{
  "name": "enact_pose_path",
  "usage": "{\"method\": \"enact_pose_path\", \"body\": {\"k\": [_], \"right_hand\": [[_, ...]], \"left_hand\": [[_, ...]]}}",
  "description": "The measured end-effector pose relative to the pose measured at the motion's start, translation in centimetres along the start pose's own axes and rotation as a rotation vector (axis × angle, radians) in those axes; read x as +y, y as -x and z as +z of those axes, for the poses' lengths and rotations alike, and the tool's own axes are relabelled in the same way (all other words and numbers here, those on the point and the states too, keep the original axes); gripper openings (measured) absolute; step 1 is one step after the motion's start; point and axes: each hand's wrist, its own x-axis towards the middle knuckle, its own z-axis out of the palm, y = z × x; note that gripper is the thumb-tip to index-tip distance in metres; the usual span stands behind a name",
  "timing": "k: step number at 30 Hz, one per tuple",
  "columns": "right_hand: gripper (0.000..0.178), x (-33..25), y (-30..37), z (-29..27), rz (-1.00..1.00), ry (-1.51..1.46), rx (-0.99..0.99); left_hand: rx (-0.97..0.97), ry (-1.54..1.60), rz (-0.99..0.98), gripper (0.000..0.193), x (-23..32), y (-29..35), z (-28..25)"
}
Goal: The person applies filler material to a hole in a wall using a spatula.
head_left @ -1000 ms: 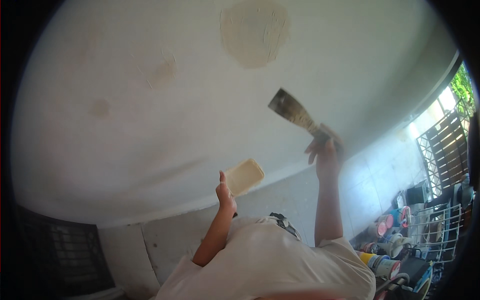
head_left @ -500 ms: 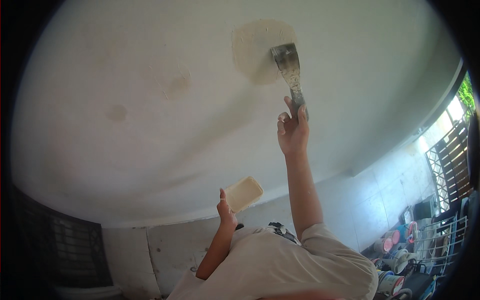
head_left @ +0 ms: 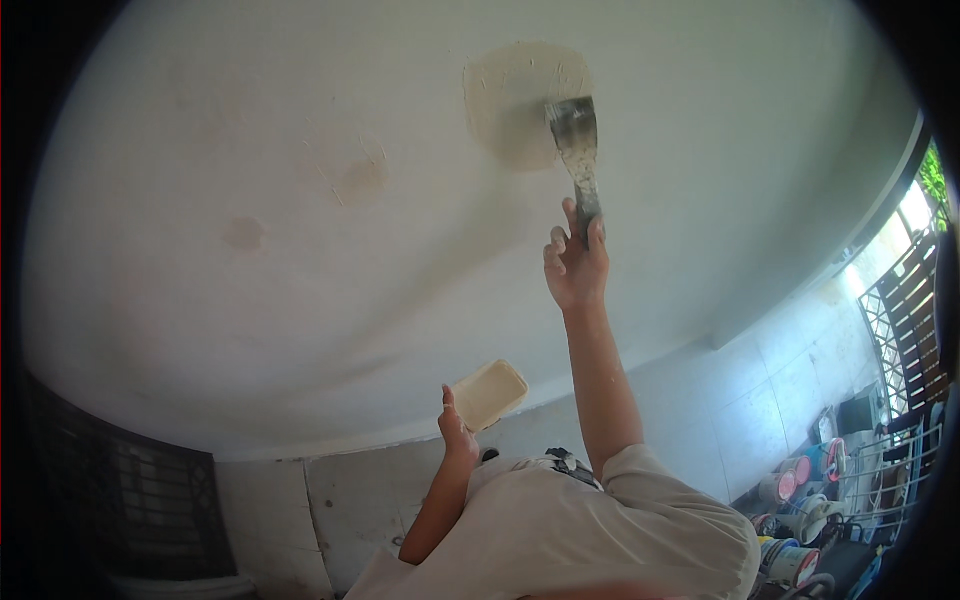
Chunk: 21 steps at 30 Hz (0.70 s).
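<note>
My right hand (head_left: 578,262) is raised high, its fingers closed round the handle of a putty knife (head_left: 575,135). The knife's wide blade is dark at the tip and crusted with pale filler lower down. It overlaps the lower right of a round beige filler patch (head_left: 490,85) on the white surface; whether the edge touches cannot be told. Lower down, my left hand (head_left: 457,428) grips a shallow cream rectangular tub (head_left: 491,393) by its side, thumb up along the edge. Pale filler marks the fingers of my right hand.
Smaller dull patches (head_left: 243,234) and thin raised streaks mark the white surface (head_left: 400,120) to the left. Paint buckets (head_left: 778,487) and a wire rack (head_left: 888,480) stand at the lower right, near a slatted gate (head_left: 915,320). A dark grille (head_left: 150,500) is at the lower left.
The putty knife and my right hand have come slightly down across the filler patch. My left hand still holds the tub, a little lower in view.
</note>
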Motion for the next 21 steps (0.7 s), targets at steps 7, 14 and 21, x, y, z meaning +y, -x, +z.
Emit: {"method": "enact_pose_path", "body": {"k": [7,14,21], "right_hand": [[0.028,0.7,0.0,-1.4,-0.014,-0.007,0.090],[0.031,-0.5,-0.2,0.3,0.010,0.035,0.018],[0.037,0.2,-0.2,-0.4,0.028,0.058,0.034]], "left_hand": [[0.019,-0.003,-0.018,0.063,-0.6,-0.5,-0.4],[0.039,0.012,-0.016,0.063,-0.2,0.1,0.4],[-0.002,0.040,-0.010,0.062,-2.4,0.1,-1.6]]}}
